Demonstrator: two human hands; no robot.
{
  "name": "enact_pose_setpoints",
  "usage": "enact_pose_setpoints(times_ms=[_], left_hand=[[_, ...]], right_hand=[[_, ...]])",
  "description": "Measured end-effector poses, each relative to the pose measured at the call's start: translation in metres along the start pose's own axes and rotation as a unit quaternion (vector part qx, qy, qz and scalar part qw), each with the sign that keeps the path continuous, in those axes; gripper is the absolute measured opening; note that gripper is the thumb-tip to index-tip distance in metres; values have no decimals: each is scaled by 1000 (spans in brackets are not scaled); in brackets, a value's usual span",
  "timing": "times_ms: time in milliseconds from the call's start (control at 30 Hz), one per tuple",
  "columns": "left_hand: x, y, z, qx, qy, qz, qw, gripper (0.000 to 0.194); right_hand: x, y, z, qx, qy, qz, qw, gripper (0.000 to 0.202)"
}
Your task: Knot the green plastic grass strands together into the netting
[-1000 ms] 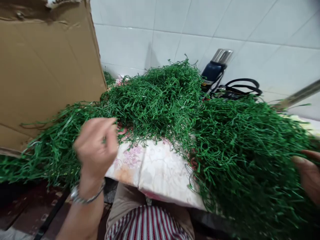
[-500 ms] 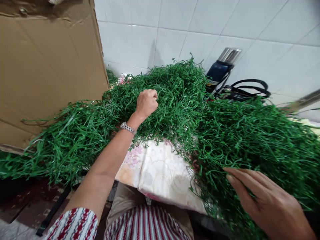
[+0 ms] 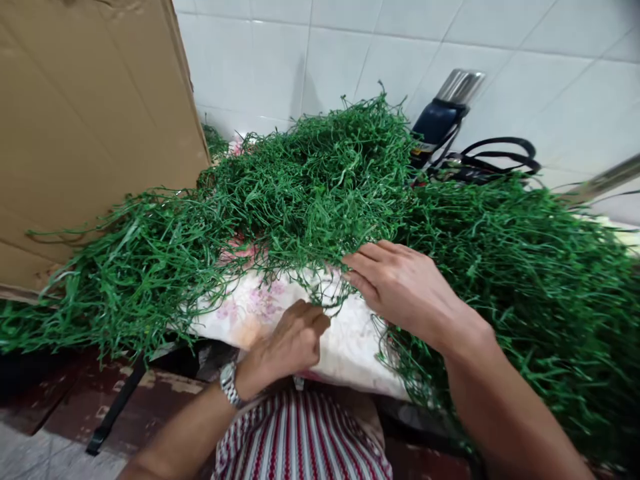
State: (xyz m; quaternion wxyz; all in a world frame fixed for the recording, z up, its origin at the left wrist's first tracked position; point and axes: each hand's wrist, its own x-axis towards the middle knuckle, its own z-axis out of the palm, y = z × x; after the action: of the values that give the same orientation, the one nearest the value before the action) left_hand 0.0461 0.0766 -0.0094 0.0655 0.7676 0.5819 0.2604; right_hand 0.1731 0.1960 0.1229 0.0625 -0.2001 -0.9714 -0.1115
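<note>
My left hand (image 3: 295, 340), with a metal watch on its wrist, is closed low over the flowered cloth (image 3: 360, 347). A thin green stem (image 3: 336, 308) comes out of its fingertips. My right hand (image 3: 405, 283) reaches in from the right, thumb and fingers pressed together on thin green stems at the near edge of the middle pile (image 3: 320, 180). Its fingertips are partly hidden among the strands. The tangled stems look like artificial greenery. A left pile (image 3: 140, 273) and a right pile (image 3: 540, 280) lie on either side of my hands.
A large cardboard box (image 3: 90, 113) stands at the left. Behind the piles, a dark blue flask (image 3: 436, 127) with a metal cap leans near a black-handled bag (image 3: 470, 170) by the white tiled wall (image 3: 340, 60). A black strap (image 3: 117, 407) hangs below the left pile.
My left hand has come down from the middle pile toward me, now with a stem in its fingers. My right hand has moved left and up from the right pile to the middle pile's edge.
</note>
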Motion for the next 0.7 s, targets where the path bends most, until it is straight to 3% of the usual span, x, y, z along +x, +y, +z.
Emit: enact_pose_setpoints(times_ms=[133,233,433,500,567,700], left_hand=[[-41,13,14,-25,-10,-49,998,22],[-51,13,11,-50,0,-85,995,20],[-41,3,-1,-21,6,-127,992,20],[-41,1,0,-11,12,-117,993,20],[-42,0,4,-4,33,-106,994,20],[-47,-6,13,36,124,-111,985,26]], right_hand=[[0,-6,12,11,-55,-16,998,16],[0,-2,7,6,-53,-27,998,18],[40,22,-5,9,105,9,994,28],[60,30,2,22,117,-4,993,34],[74,29,17,42,69,-23,997,44],[67,-6,51,95,-137,-76,983,32]])
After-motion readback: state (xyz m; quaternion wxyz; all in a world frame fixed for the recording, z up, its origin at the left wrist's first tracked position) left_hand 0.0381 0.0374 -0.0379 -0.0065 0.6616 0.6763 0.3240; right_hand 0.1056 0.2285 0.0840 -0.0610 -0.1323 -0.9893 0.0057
